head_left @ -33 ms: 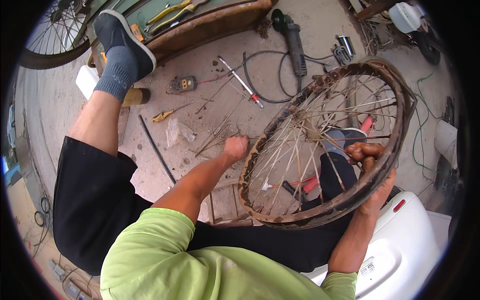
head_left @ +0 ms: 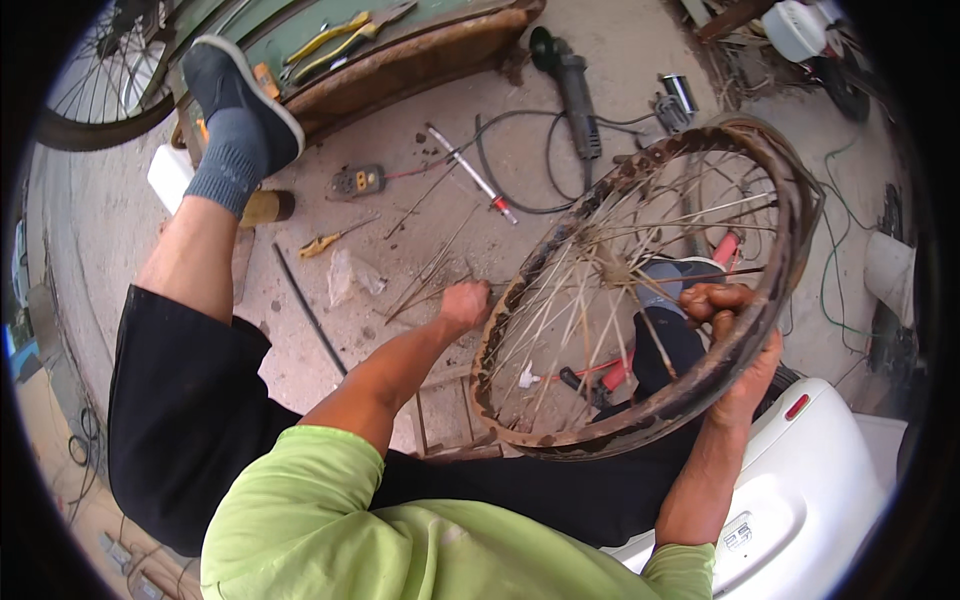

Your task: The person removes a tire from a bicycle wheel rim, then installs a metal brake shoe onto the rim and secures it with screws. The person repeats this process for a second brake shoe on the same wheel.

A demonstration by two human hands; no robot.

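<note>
A rusty spoked wheel rim (head_left: pixel 640 428) stands tilted over my right leg, its thin spokes (head_left: pixel 585 300) running to a hub. My right hand (head_left: pixel 722 302) is closed round the right side of the rim, with its fingers curled through to the spoke side. My left hand (head_left: pixel 467 303) is closed beside the left edge of the rim, low over the ground. Its fingertips are partly turned away, and what they hold cannot be made out. Several loose thin rods (head_left: pixel 425 280) lie on the ground just beyond it.
An angle grinder (head_left: pixel 577 105) with a black cord lies ahead. Around it are a power socket (head_left: pixel 357 181), a yellow-handled screwdriver (head_left: pixel 322 243), a clear plastic bag (head_left: pixel 352 277) and a black rod (head_left: pixel 308 308). Pliers (head_left: pixel 350 42) rest on a green surface. A white casing (head_left: pixel 800 480) stands at my right.
The whole view has shifted slightly. Both hands keep their places at the wheel, and the rim stays tilted much as before.
</note>
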